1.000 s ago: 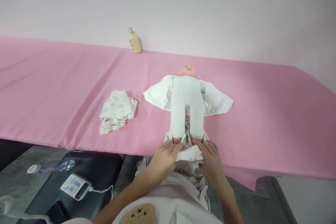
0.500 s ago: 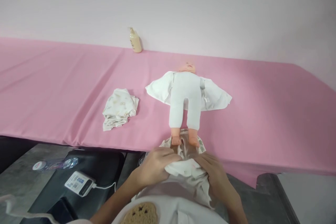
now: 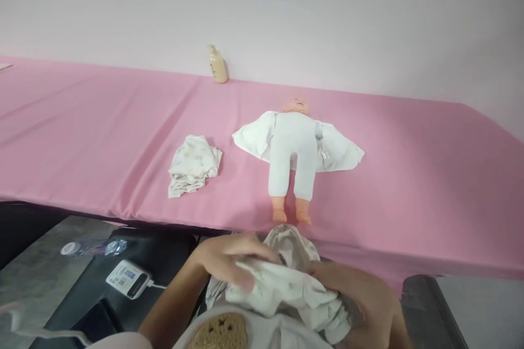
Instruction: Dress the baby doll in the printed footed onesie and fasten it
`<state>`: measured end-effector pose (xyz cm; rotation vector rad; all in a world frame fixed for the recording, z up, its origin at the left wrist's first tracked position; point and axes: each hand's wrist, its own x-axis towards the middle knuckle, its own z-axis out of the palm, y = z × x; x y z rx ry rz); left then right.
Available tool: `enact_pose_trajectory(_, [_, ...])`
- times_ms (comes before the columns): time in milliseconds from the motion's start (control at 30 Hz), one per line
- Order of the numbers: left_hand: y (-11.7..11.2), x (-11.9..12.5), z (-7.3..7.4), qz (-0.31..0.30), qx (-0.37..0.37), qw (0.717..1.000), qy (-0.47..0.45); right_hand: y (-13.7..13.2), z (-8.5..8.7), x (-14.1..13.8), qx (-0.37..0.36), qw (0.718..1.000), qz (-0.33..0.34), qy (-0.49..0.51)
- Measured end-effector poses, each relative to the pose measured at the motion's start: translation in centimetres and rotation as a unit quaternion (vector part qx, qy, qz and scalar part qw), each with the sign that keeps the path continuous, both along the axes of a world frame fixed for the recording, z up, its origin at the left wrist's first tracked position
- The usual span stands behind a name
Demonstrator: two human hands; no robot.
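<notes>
A doll (image 3: 291,142) with a white cloth body lies on its back, its feet towards me near the table's front edge. Below its feet I hold a small white baby garment (image 3: 282,286) with a faint print, bunched up, its beige inside showing at the top opening. My left hand (image 3: 231,262) grips the garment's left side, with fingers bent over the fabric. On the other side my right hand (image 3: 347,286) is closed on the cloth, its fingertips partly hidden. Under the doll a white jacket (image 3: 341,150) is spread open. To the left lies a folded printed cloth (image 3: 194,166).
A pink sheet (image 3: 82,136) covers the long table. A pump bottle (image 3: 218,67) stands by the wall. Below left, a black chair (image 3: 164,251) carries a white device (image 3: 127,279) with a cable and a dark phone (image 3: 97,323); a plastic bottle (image 3: 94,247) is beside them.
Both hands have drawn the garment down towards my body, off the doll's feet. The cloth's opening now sits below the feet, and the doll stays lying in place.
</notes>
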<state>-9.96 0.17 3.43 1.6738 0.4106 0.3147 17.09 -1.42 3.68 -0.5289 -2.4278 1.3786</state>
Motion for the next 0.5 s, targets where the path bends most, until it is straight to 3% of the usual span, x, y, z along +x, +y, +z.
enact_pose_trajectory(67, [-0.2,-0.1,0.9,0.123,0.075,0.980,0.141,0.0,1.7,0.3,0.012,0.999,-0.023,-0.023])
enact_pose_trajectory(133, [-0.9,-0.1,1.7,0.230,0.156,0.922,0.269,-0.4,2.9,0.9,0.042,0.991,-0.094,-0.082])
enact_pose_trajectory(200, [-1.6,-0.1,2.4,0.252,0.190,0.898,0.305,-1.0,3.5,1.4,0.054,0.985,-0.123,-0.111])
enact_pose_trajectory(333, [-2.8,-0.9,3.2,0.236,0.184,0.945,0.133,-1.7,2.7,1.4,0.055,0.983,-0.112,-0.136])
enact_pose_trajectory(433, [-3.2,-2.0,3.2,0.306,0.198,0.931,0.018,-1.5,1.5,0.9,0.100,0.969,-0.157,-0.159])
enact_pose_trajectory(500, [-3.2,-2.6,3.1,0.333,0.198,0.922,-0.027,-1.3,1.3,0.8,0.139,0.965,-0.193,-0.113])
